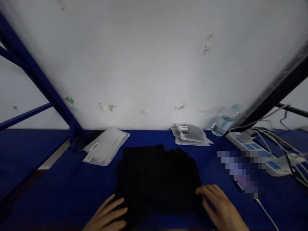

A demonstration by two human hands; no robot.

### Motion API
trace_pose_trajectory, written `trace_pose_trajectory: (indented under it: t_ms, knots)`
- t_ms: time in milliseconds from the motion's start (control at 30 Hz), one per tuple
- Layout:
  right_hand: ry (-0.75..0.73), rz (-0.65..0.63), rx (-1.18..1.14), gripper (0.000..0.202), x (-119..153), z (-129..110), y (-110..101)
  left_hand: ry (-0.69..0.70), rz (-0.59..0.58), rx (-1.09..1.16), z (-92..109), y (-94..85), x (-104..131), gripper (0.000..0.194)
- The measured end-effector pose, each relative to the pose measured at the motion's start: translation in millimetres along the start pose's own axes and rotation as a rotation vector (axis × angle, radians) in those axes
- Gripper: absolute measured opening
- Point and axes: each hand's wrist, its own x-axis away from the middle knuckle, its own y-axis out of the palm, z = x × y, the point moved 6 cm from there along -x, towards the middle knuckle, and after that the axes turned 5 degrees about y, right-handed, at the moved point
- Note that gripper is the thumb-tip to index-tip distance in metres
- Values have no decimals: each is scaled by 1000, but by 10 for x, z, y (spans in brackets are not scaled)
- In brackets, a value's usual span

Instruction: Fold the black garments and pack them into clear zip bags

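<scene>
A folded black garment lies on the blue tabletop in front of me; its exact kind does not show in the dark fabric. My left hand rests at its lower left edge, fingers spread and lying on the cloth. At the right edge, my right hand pinches the fabric between thumb and fingers. Behind the garment to the left is a stack of frosted plastic bags with barcode labels. A smaller pile of such bags, one with something dark inside, sits behind it to the right.
A clear water bottle stands by the white wall. To the right, a power strip carries tangled cables, with a phone, its screen blurred, plugged into a white cable. Blue frame bars rise at the left.
</scene>
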Motion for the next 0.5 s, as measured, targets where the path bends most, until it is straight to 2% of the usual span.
trace_pose_trajectory:
  t_ms: [100,133,267,367,433,500]
  knots:
    - [97,105,-62,19,-301,-133,-59,-200,40,-37,-338,-49,-35,43]
    - [117,93,-94,19,-433,-197,-11,-252,47,-37,-469,-49,-70,46]
    - [260,-83,-127,21,-947,-346,439,-341,61,20,-907,15,-290,48]
    - [331,-179,-293,6,-1247,-325,768,-348,94,107,-1138,17,-463,30]
    - [342,-214,-425,8,-1418,-282,883,-436,158,168,-1349,-30,-543,21]
    - [348,-201,-508,16,-1550,-223,881,-578,260,184,-1591,-97,-591,22]
